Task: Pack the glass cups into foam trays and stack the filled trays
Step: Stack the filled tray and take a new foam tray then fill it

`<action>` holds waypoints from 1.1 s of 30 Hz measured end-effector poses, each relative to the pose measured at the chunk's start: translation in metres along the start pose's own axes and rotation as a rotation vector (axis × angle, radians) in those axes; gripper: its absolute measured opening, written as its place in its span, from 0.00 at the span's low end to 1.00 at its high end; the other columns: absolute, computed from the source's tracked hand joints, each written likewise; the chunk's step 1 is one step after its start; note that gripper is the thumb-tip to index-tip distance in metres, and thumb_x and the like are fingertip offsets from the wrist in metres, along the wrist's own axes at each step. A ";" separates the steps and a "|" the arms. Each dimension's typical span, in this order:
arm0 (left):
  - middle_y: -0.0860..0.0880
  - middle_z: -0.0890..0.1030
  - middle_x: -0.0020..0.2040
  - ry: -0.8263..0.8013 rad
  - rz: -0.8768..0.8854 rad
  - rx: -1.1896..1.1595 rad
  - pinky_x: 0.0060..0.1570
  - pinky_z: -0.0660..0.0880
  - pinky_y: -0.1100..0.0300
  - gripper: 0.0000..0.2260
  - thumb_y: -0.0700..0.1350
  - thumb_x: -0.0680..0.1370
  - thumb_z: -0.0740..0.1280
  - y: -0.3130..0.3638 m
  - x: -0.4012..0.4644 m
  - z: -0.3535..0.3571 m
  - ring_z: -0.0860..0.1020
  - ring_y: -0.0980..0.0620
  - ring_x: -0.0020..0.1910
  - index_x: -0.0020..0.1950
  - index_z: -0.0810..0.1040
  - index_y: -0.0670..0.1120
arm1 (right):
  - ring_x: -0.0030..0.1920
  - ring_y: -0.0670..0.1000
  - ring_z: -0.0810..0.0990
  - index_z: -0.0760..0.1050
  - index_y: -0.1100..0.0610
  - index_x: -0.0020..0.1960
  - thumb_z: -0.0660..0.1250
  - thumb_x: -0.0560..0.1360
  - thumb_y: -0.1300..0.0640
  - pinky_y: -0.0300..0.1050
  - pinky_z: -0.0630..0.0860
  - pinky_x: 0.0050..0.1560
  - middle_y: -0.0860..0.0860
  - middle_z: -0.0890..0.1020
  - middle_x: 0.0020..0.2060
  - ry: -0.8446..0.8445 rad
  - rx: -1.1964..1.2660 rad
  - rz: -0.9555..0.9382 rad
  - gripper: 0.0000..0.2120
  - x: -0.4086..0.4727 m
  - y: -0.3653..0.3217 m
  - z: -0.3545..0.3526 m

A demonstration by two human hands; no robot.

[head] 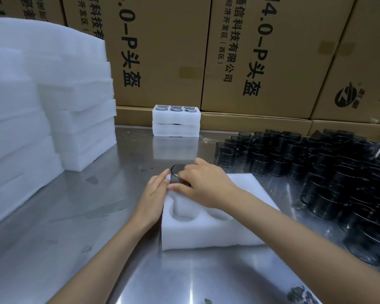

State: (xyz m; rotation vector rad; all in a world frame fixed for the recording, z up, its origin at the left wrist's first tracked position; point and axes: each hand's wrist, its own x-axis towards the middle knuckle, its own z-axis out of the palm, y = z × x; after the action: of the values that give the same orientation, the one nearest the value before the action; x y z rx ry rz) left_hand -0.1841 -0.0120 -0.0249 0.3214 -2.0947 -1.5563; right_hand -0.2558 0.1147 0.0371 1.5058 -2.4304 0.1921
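A white foam tray (206, 233) with round pockets lies on the steel table in front of me. My right hand (204, 185) grips a dark glass cup (176, 175) at the tray's far left pocket, where the cup sits partly sunk into the foam. My left hand (154, 200) rests flat against the tray's left edge with straight fingers, its fingertips near the cup. Two empty pockets show in the near row. A stack of two filled trays (176, 121) stands at the back of the table.
Many dark glass cups (329, 170) crowd the table's right side. Tall piles of empty foam trays (53, 110) fill the left. Brown cardboard boxes (162, 51) wall off the back. Bare steel table (86, 205) lies to the left of the tray.
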 end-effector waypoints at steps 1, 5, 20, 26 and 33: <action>0.48 0.72 0.62 0.003 0.002 0.006 0.58 0.61 0.66 0.16 0.45 0.83 0.53 0.000 0.000 0.000 0.69 0.57 0.63 0.69 0.71 0.51 | 0.44 0.48 0.64 0.66 0.52 0.36 0.54 0.78 0.36 0.44 0.61 0.36 0.45 0.69 0.35 -0.003 -0.021 -0.012 0.22 0.000 0.000 -0.001; 0.47 0.72 0.66 -0.017 0.020 0.064 0.64 0.61 0.64 0.17 0.44 0.84 0.52 0.000 -0.001 -0.002 0.67 0.56 0.66 0.72 0.68 0.49 | 0.45 0.48 0.62 0.66 0.51 0.41 0.54 0.78 0.37 0.44 0.63 0.40 0.47 0.70 0.40 -0.017 -0.065 -0.024 0.19 -0.004 -0.001 0.000; 0.58 0.73 0.66 0.022 0.577 0.621 0.70 0.54 0.63 0.24 0.54 0.78 0.48 0.019 -0.025 -0.026 0.65 0.58 0.71 0.65 0.76 0.49 | 0.75 0.42 0.52 0.57 0.49 0.76 0.52 0.81 0.44 0.38 0.51 0.71 0.41 0.58 0.75 0.025 0.174 0.094 0.25 -0.035 0.007 0.007; 0.55 0.79 0.60 -0.029 0.508 0.653 0.68 0.59 0.58 0.27 0.58 0.75 0.49 0.014 -0.025 -0.024 0.71 0.56 0.66 0.57 0.82 0.48 | 0.75 0.42 0.50 0.58 0.47 0.75 0.46 0.82 0.43 0.45 0.55 0.71 0.40 0.55 0.76 -0.189 0.185 0.114 0.23 -0.035 0.008 0.009; 0.63 0.75 0.60 -0.019 0.395 0.468 0.69 0.63 0.58 0.23 0.59 0.75 0.51 0.011 -0.026 -0.022 0.71 0.59 0.66 0.58 0.81 0.53 | 0.75 0.41 0.50 0.59 0.45 0.75 0.49 0.80 0.39 0.41 0.53 0.69 0.38 0.57 0.75 -0.195 0.319 0.148 0.25 -0.034 0.011 0.007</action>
State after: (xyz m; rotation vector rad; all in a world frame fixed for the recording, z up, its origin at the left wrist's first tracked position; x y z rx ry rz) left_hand -0.1493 -0.0138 -0.0162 0.0413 -2.3465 -0.8424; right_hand -0.2524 0.1473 0.0207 1.5308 -2.7753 0.5073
